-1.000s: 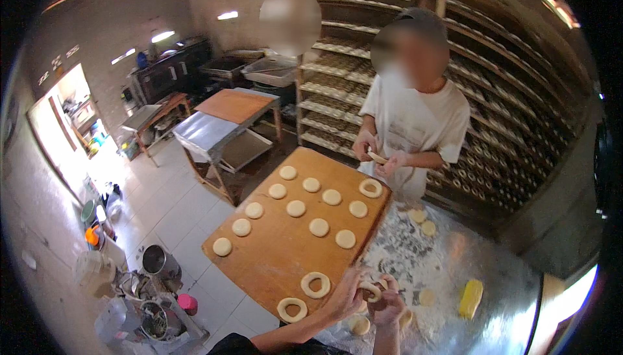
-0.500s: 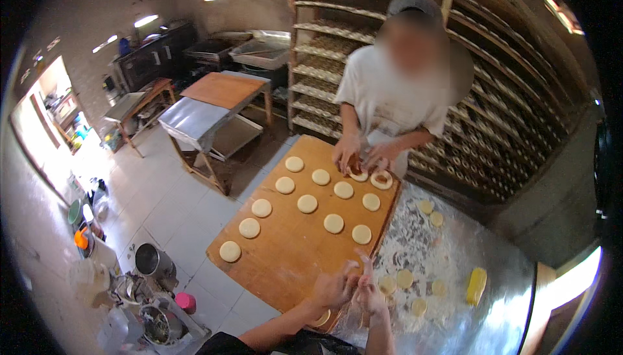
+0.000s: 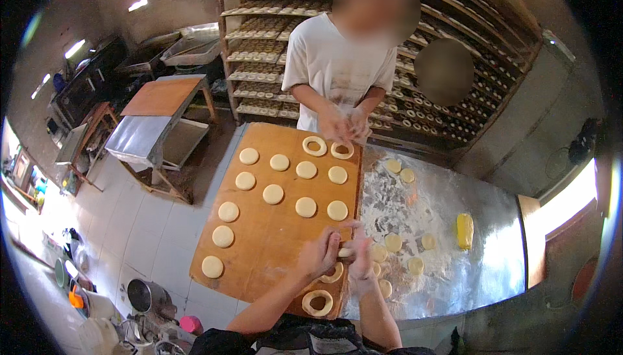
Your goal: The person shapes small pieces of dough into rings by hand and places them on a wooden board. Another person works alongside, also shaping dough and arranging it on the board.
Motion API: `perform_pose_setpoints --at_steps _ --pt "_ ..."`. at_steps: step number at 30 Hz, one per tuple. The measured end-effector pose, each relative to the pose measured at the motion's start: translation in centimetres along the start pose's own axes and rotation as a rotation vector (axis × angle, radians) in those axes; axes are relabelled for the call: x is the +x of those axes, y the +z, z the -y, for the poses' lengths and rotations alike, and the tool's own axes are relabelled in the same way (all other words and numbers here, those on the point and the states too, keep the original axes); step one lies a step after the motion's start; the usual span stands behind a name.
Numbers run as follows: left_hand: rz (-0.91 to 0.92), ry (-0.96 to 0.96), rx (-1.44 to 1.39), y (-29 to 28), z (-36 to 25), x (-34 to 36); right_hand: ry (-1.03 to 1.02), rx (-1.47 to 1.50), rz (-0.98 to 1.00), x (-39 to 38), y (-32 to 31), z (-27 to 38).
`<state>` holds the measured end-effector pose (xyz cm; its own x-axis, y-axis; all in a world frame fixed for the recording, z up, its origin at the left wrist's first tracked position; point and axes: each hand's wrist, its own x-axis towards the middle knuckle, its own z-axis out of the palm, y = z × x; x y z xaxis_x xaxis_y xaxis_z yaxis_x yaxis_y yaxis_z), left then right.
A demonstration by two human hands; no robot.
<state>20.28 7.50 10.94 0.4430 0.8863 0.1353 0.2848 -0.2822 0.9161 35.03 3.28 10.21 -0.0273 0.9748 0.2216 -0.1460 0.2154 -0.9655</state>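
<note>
My left hand (image 3: 319,254) and my right hand (image 3: 359,259) are close together above the near right of the wooden board (image 3: 263,251), both closed around a small piece of dough (image 3: 345,252), partly hidden by fingers. Beneath and beside them lie pale dough rings (image 3: 317,303). Several flat dough rounds (image 3: 272,193) are spread over the board. To its right, a floury metal tabletop (image 3: 487,277) holds more thin dough rounds (image 3: 415,265) and a yellow block or packet (image 3: 464,230).
A co-worker (image 3: 334,69) stands across the board, hands (image 3: 347,121) together above two rings. A rack (image 3: 253,50) of filled trays is behind. At left are a side table (image 3: 156,92), a tiled floor (image 3: 110,225), and pots (image 3: 146,296) with buckets at lower left.
The view has swung, shifting the board leftward and upright. The co-worker set a second ring at the far corner and lifted their hands. My hands still work at the dough, fingers shifting.
</note>
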Motion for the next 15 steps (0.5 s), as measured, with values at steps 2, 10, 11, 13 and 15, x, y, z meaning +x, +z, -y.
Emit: perform_pose_setpoints --at_steps 2,10,11,13,15 --pt "-0.011 -0.006 0.004 0.0 -0.5 0.9 0.018 0.332 -0.106 0.5 -0.2 0.4" --pt "0.069 0.017 0.183 0.4 -0.9 2.3 0.189 0.05 -0.307 0.8 -1.0 -1.3" --pt "0.062 0.017 0.184 0.4 -0.7 2.5 0.115 -0.065 -0.188 0.6 -1.2 -1.3" --pt "0.081 0.004 0.212 0.4 -0.5 3.1 0.123 0.023 -0.222 0.4 -1.7 -0.8" --pt "0.064 0.061 0.151 0.1 -0.5 3.4 0.164 0.383 -0.305 0.4 -2.1 -0.2"
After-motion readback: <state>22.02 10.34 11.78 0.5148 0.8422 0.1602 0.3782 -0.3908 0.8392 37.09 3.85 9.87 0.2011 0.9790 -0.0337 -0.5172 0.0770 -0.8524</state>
